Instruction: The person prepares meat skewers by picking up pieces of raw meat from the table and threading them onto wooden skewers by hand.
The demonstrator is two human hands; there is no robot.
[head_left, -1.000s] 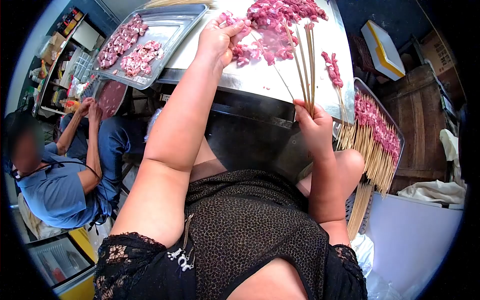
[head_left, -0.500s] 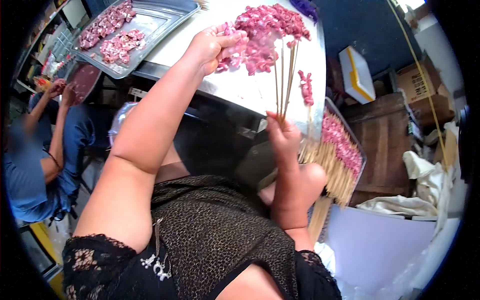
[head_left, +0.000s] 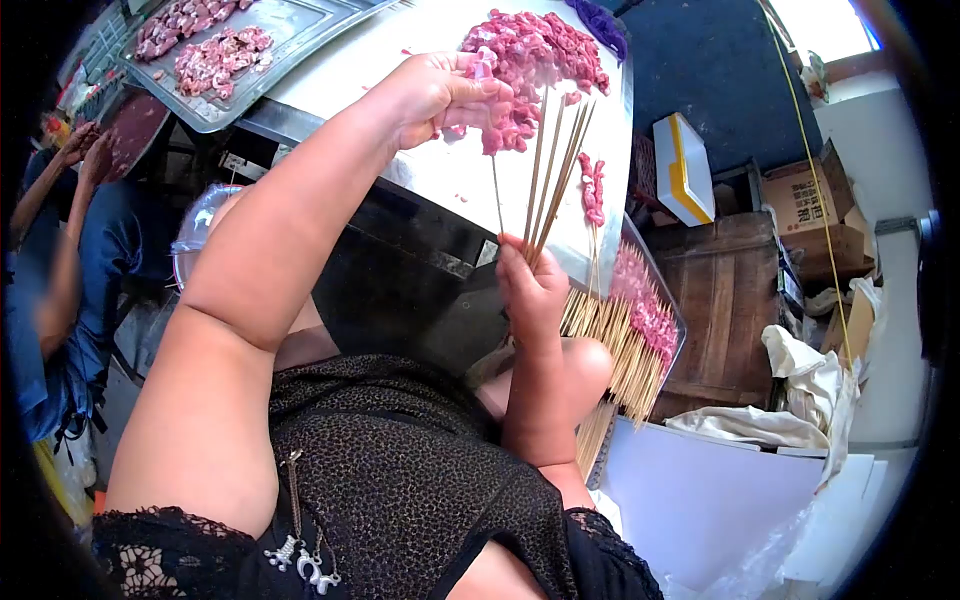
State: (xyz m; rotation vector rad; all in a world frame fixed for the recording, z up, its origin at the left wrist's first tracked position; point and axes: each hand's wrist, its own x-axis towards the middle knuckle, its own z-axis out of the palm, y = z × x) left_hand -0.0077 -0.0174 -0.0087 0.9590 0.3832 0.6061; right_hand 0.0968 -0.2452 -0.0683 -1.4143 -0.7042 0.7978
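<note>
Left fingers (head_left: pixel 468 90): clamped on meat (head_left: pixel 495 132)
Right fingers (head_left: pixel 514 266): clamped on skewers (head_left: pixel 545 190)
Obstruction: left arm (head_left: pixel 265 215) crosses tabletop (head_left: pixel 330 92) edge
Upper left: tray (head_left: pixel 290 42)
Upper right: box (head_left: pixel 690 160)

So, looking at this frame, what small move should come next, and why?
Probably the left hand should ease its pinched meat down along the single skewer, with the right hand steady: that skewer angles up toward the meat, and its lower length shows bare. Whether its tip has pierced that piece is hidden.
</note>
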